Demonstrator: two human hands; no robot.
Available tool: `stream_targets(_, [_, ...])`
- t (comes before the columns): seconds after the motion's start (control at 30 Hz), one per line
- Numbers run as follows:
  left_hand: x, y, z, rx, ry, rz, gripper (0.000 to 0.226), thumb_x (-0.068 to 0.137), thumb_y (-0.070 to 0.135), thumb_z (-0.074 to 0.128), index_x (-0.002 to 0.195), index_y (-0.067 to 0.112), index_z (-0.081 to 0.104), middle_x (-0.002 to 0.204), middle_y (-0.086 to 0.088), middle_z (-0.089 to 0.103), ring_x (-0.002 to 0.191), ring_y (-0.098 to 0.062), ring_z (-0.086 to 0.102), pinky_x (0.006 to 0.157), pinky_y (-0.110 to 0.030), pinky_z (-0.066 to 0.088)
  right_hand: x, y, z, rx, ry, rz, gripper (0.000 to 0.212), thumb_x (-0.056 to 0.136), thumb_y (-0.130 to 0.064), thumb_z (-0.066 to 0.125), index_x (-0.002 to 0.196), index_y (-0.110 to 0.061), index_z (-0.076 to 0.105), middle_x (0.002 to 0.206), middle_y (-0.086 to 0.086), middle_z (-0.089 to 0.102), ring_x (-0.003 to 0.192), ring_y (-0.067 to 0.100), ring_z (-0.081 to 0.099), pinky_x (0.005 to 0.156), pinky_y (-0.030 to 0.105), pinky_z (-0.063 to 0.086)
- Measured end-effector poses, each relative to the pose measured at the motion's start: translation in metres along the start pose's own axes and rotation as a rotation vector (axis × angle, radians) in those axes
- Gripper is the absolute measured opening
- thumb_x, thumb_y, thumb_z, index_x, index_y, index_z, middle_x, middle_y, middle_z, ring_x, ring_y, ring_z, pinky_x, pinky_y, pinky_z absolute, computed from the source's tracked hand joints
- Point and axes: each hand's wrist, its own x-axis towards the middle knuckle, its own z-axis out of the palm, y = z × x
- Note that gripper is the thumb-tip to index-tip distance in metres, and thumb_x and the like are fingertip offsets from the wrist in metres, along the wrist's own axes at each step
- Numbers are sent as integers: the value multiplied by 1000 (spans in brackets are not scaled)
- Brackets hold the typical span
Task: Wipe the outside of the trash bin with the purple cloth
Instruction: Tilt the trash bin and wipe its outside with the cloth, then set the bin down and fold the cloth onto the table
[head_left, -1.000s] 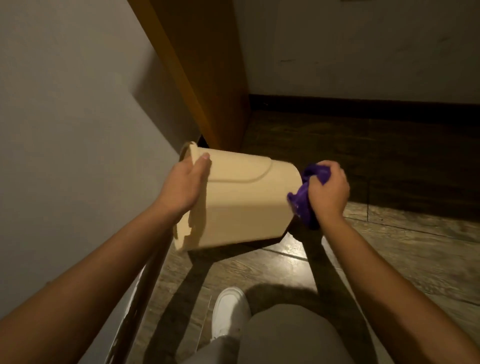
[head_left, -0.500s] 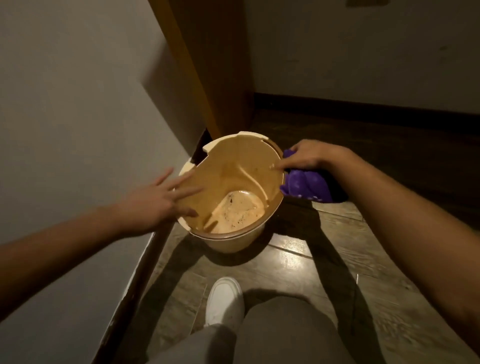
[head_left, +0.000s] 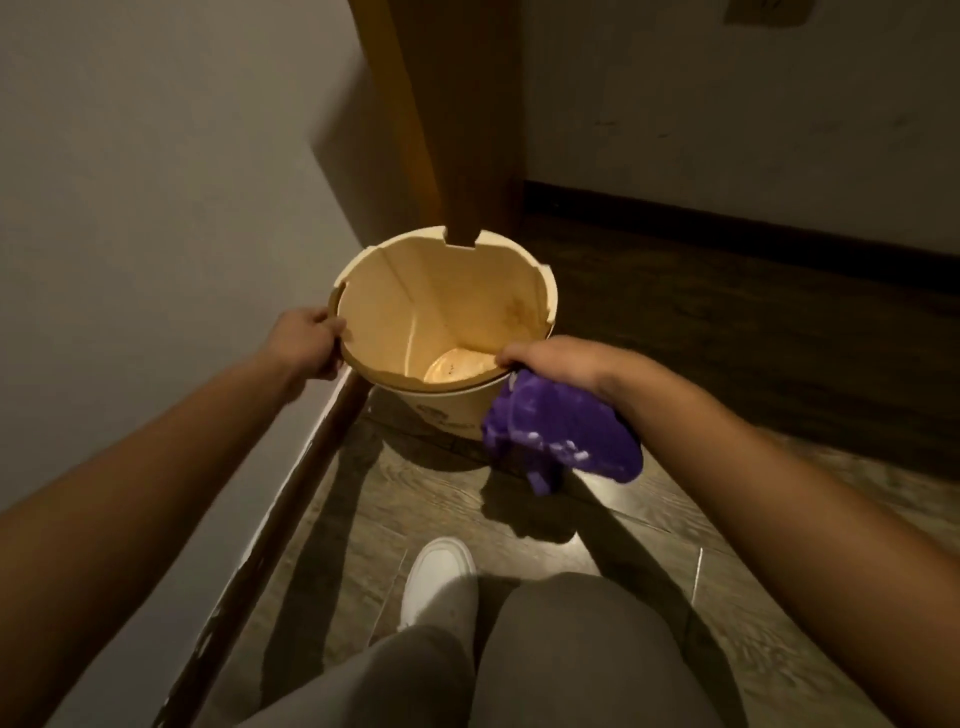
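Standing upright on the wooden floor (head_left: 649, 561) in a corner beside the white wall (head_left: 156, 208), the beige plastic trash bin (head_left: 447, 317) is held at its notched rim from both sides. The rim's left edge is gripped by the left hand (head_left: 306, 343), its fingers curled closed over the lip. The near right edge is pinched by the right hand (head_left: 556, 364), and the purple cloth (head_left: 561, 441) is bunched beneath that palm, hanging against the bin's outer wall. No rubbish is seen inside the bin; only a stained, glossy bottom and smudged inner walls are shown. A white shoe (head_left: 436, 582) and grey trousers (head_left: 571, 660) are seen below.
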Motion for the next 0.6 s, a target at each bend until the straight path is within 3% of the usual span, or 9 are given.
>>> stream_targets(0.07, [7,-3,0,109,-53,24,27,108,16,45,124,10,66,74,-12,54,58,-20,49,53,-33,46,-8,8,12,6,-53,23,26,103,-45,61,109,-21,67,103,1,73,86,11,74,72,23,52])
stream_targets(0.13, [9,-6,9,150,-56,70,29,109,19,43,126,9,65,75,-13,54,59,-21,50,52,-33,45,-10,19,16,-7,-58,51,34,104,-47,60,123,-19,63,114,5,72,102,20,70,87,31,52])
stream_targets(0.23, [12,-6,17,195,-50,115,31,109,22,43,127,8,64,73,-13,57,58,-23,53,53,-33,48,-12,28,10,22,-60,61,36,105,-46,57,127,-19,63,119,7,72,111,24,69,101,38,52])
stream_targets(0.3, [10,-5,15,261,-55,115,32,109,23,44,127,5,63,76,-15,61,59,-24,55,56,-35,50,-16,30,0,-3,-74,59,28,104,-50,58,114,-25,65,115,4,73,107,21,70,95,36,53])
stream_targets(0.37, [4,-2,12,307,-59,92,35,109,25,45,129,2,62,83,-17,65,64,-27,59,59,-36,51,-26,27,-15,-41,-77,55,34,101,-55,59,112,-24,69,109,3,76,100,20,73,88,34,54])
stream_targets(0.43, [-10,9,6,504,44,122,46,107,37,46,135,1,55,106,-21,69,86,-33,67,71,-40,52,-41,21,-34,-86,-34,21,44,98,-59,61,113,-21,76,101,4,80,90,18,77,85,34,56])
stream_targets(0.5, [-34,26,0,668,241,292,66,102,57,44,143,6,47,128,-20,64,112,-36,64,88,-46,52,-59,9,-49,-63,59,-72,43,96,-59,64,104,-20,79,86,2,80,74,13,77,75,32,55])
stream_targets(0.53, [-52,38,-1,614,247,396,73,96,68,40,141,11,50,123,-14,67,108,-32,66,86,-47,54,-66,1,-52,-57,138,-151,40,95,-59,65,102,-22,79,85,1,79,74,13,76,74,32,54])
stream_targets(0.6, [-97,68,5,310,-49,452,83,80,88,38,127,23,61,95,0,76,81,-21,74,67,-42,60,-77,-21,-49,-157,375,-340,37,94,-62,63,103,-28,73,90,-5,74,83,12,70,73,33,53])
